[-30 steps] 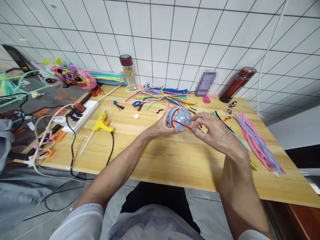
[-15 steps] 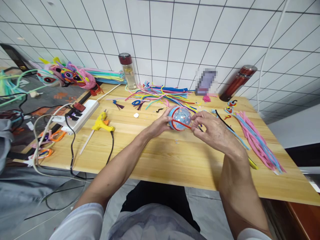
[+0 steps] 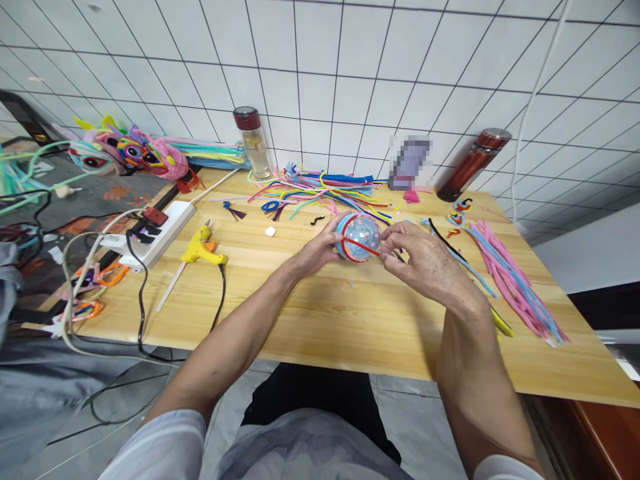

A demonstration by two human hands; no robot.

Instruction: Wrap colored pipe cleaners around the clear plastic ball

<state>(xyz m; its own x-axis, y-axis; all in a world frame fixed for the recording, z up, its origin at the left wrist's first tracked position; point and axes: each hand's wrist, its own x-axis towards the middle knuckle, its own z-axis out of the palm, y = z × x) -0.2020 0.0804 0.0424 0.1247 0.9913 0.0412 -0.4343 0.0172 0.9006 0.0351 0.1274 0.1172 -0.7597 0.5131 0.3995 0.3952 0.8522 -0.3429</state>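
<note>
A clear ball point(image 3: 366, 230) with blue pipe cleaner wound on its left part and a red ring around it is held above the table by my left hand point(image 3: 323, 248), whose fingers wrap its left side. A red pipe cleaner point(image 3: 361, 245) stretches across the front of the ball. Its right end is pinched between the thumb and fingertips of my right hand point(image 3: 411, 252), just beside the ball. Some small dark object shows partly behind the right fingers; I cannot make out what it is.
Loose pipe cleaners point(image 3: 330, 190) lie behind the ball, and a pink and blue bundle point(image 3: 517, 283) lies at the right. A yellow glue gun point(image 3: 203, 248) and a power strip point(image 3: 160, 233) are at the left. A glass bottle point(image 3: 256, 147) and a red flask point(image 3: 475, 167) stand at the back.
Both hands keep their hold on the ball and the red pipe cleaner, with hardly any movement. The whole view has shifted slightly.
</note>
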